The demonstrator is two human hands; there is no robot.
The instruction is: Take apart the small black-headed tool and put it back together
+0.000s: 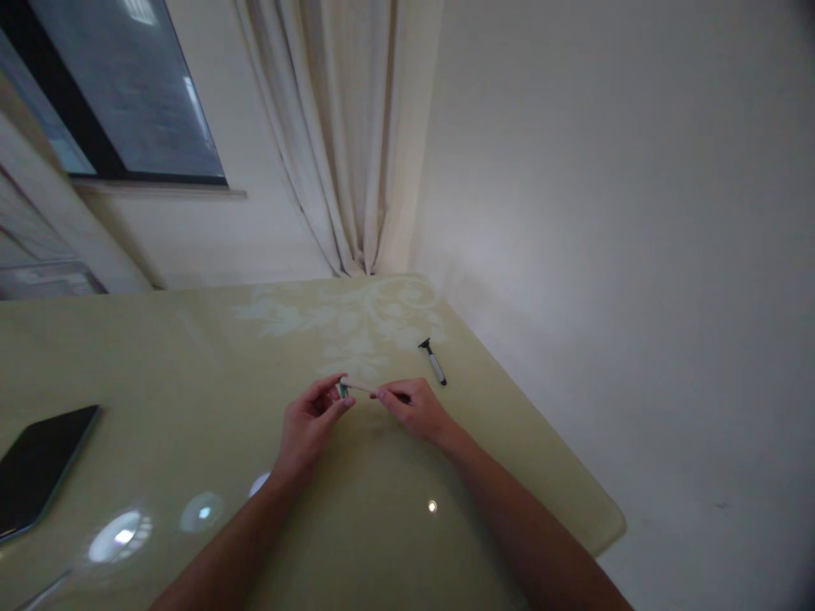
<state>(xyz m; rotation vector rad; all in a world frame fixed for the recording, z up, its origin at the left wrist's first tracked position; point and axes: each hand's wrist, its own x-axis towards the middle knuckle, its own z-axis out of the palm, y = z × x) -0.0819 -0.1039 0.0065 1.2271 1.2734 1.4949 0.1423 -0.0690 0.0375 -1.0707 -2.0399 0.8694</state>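
Note:
My left hand (311, 416) is closed, with thumb and fingers pinching a small green and dark piece (344, 389) too small to name. My right hand (413, 407) grips a slim pale tool (360, 385), whose dark end (403, 397) shows by the fingers. The tool's pale tip reaches left to the small piece and seems to touch it. Both hands are just above the table. A razor (434, 362) with a grey and black handle lies on the table beyond my right hand, apart from it.
The glossy pale green table (191, 365) has a white floral pattern and meets a wall (604, 255) on the right. A dark tablet-like device (44, 467) lies at the left. Curtains (344, 127) hang behind the far edge, and a thin pale object (44, 591) shows at lower left.

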